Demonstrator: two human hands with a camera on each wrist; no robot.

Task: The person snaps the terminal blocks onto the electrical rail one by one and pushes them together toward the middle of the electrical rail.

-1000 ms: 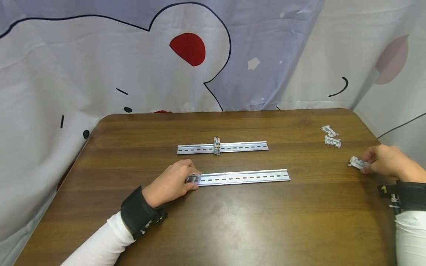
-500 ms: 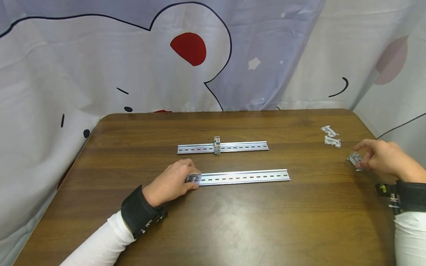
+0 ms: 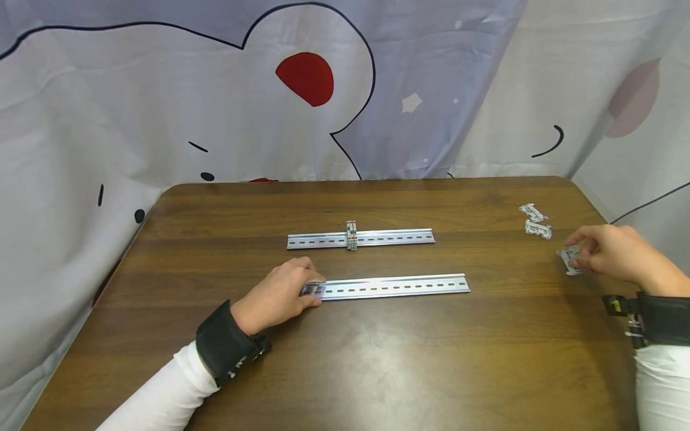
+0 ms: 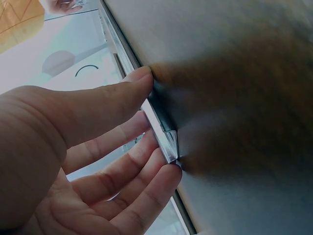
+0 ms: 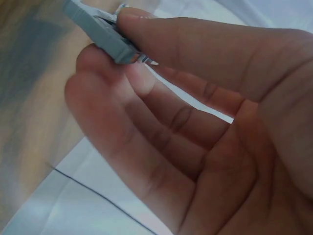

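Observation:
In the head view my left hand [image 3: 276, 297] holds the left end of the nearer slotted metal DIN rail [image 3: 396, 287] on the table. The left wrist view shows the thumb on one long edge of that rail [image 4: 164, 129] and the fingers on the other. Over at the right, my right hand [image 3: 620, 256] pinches a grey terminal block [image 3: 568, 261]. Close up in the right wrist view, the block [image 5: 98, 32] sits between thumb and fingertips, partly hidden by the thumb. Two loose terminal blocks, an upper one [image 3: 533, 212] and a lower one [image 3: 538, 229], lie just beyond this hand.
Farther back lies a second, shorter-looking DIN rail [image 3: 393, 237], with a few narrow terminal blocks [image 3: 351, 235] standing on it near its middle. The brown wooden table [image 3: 377, 365] ends at a printed curtain [image 3: 215, 108] behind and at the right.
My right hand has shifted slightly left and away from me, and the terminal block in it has turned to a steeper angle. The left hand and both rails have stayed in place.

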